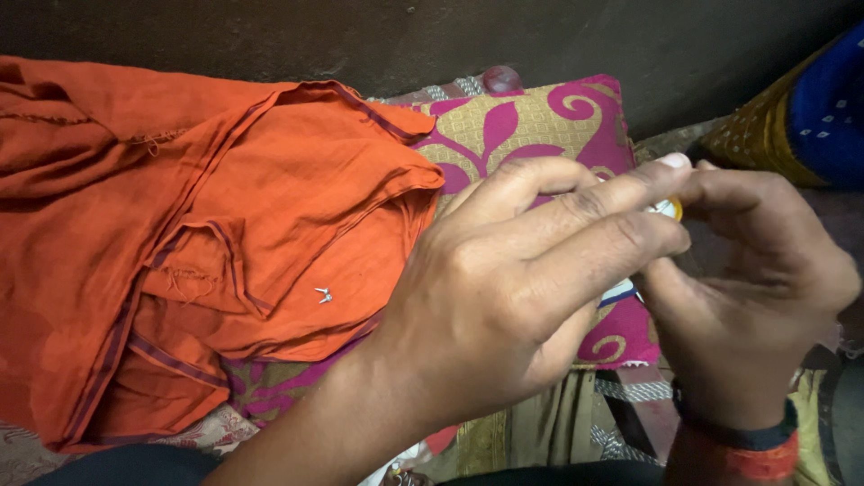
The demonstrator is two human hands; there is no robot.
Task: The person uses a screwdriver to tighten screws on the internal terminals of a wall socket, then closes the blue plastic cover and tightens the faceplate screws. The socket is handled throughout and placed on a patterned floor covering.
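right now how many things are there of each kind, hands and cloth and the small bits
hands: 2, left hand and right hand
small yellow and white object held between the fingers: 1
orange garment: 1
small metal hook on the garment: 1
magenta and gold cushion: 1
blue and gold cloth: 1
wristbands: 2
total: 9

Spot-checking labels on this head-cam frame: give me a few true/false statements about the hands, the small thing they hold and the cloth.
1. Both hands meet on one small object. True: the left hand and right hand pinch a small white and yellow object, mostly hidden.
2. The orange garment is blue. False: it is orange.
3. A small metal hook lies on the garment. True.
4. The cushion is plain white. False: magenta leaf pattern on tan.
5. The left wrist wears the bands. False: the bands sit on the right wrist.
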